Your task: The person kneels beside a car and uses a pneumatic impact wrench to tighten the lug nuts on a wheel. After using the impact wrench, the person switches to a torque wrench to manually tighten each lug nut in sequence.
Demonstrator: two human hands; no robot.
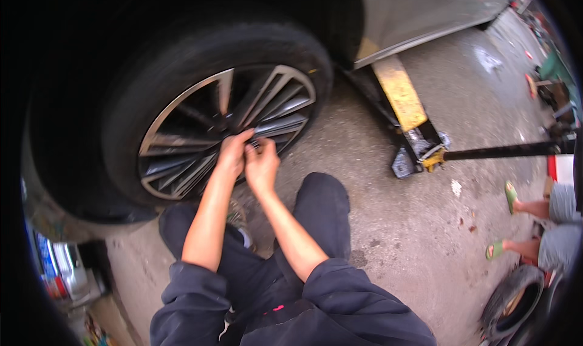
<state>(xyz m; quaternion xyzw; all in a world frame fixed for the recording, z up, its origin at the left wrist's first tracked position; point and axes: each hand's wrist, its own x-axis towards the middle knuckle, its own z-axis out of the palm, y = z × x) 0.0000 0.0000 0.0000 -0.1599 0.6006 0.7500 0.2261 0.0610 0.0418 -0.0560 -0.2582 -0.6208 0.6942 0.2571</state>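
Note:
In front of me a car wheel with a black tyre (133, 103) and a silver-and-black spoked rim (182, 140) sits in the dark wheel arch. Both hands meet just in front of the hub, at the lower right of its centre. My left hand (232, 155) has its fingers closed, the tips pointing at the hub. Close beside it, my right hand (262, 167) is closed too, thumb and fingers pinched together. A small dark piece (254, 143) shows between the fingertips, too small and blurred to name. Whether either hand touches the rim I cannot tell.
A yellow floor jack (401, 97) reaches under the car sill (431, 37), its long black handle (498, 152) pointing right. At the right, a person's legs in green sandals (496, 249) show near a loose tyre (513, 300). Containers (70, 267) stand at the lower left.

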